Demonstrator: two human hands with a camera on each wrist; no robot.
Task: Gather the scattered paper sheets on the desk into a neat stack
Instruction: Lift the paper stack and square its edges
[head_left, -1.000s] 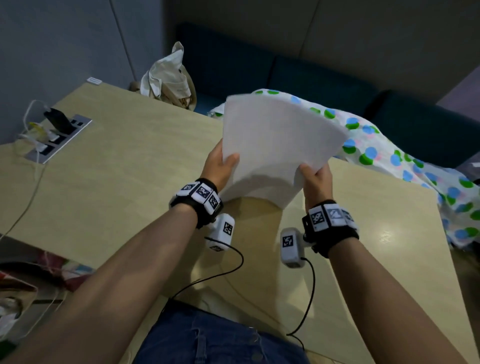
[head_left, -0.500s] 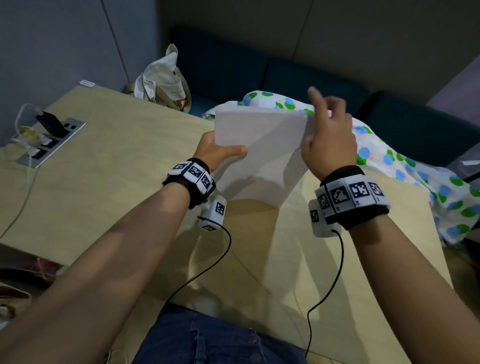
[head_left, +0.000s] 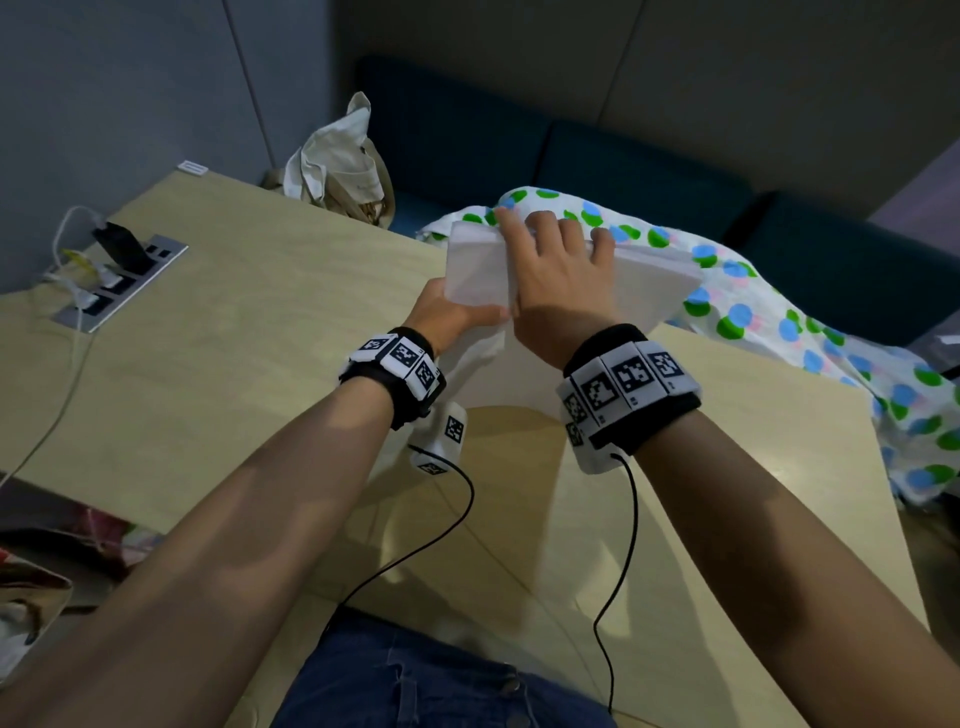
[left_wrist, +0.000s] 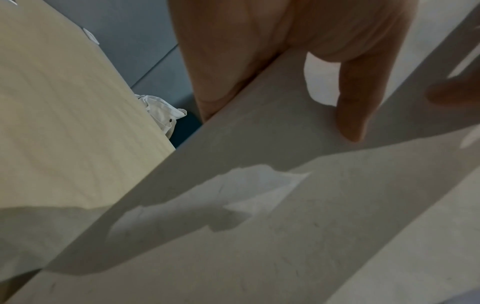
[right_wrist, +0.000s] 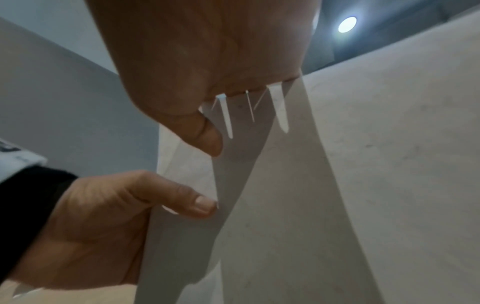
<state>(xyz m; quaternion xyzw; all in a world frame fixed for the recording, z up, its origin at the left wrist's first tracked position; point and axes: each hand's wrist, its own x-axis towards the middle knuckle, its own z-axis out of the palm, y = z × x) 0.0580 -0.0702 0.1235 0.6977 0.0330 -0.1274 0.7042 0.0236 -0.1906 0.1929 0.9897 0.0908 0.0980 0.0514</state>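
A stack of white paper sheets stands upright above the pale wooden desk. My left hand grips its left edge, with the thumb on the near face. My right hand lies across the top edge, fingers stretched over it toward the far side. In the right wrist view the top edge of the paper meets the base of my right hand's fingers, its thumb sits against the near face, and my left hand pinches the edge below. The sheets' lower end is hidden behind my wrists.
A socket panel with plugs and cables is set into the desk at the far left. A cloth bag leans at the far edge. A polka-dot cloth lies on the dark sofa to the right.
My right hand let go of the stack's lower right corner, rose, and came down on the top edge further left. The left hand kept its grip and the stack moved slightly away.
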